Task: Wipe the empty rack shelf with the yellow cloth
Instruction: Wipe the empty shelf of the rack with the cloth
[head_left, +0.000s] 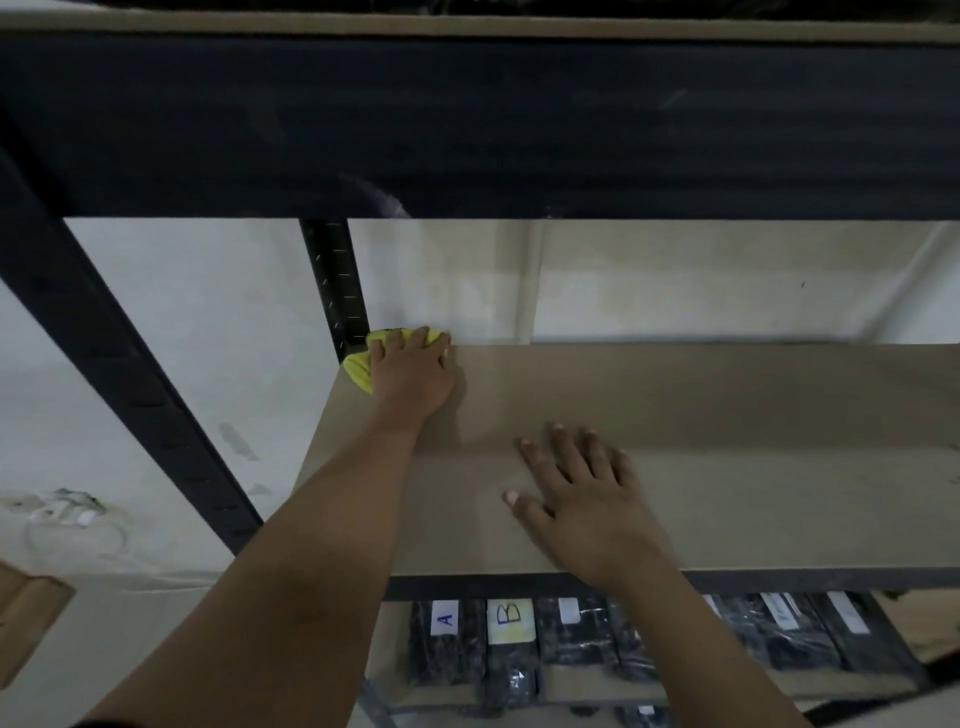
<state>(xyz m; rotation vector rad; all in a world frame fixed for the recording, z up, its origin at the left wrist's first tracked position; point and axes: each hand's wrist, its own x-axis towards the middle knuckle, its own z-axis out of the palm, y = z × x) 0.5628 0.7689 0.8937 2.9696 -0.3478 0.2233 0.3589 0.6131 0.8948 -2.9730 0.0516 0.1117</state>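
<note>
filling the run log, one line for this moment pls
left hand presses yellow cloth at shelf back-left corner | right hand flat on shelf

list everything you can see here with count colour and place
cloth: one, yellow, far left corner of the shelf, under the left hand
shelf: one, tan board, middle of the rack
rack frame: dark posts and beams, above and left
packages: several, black with white labels, two marked A and B, lower shelf
wall: pale, behind the rack
left hand: presses the cloth
right hand: flat on the shelf, fingers spread
</note>
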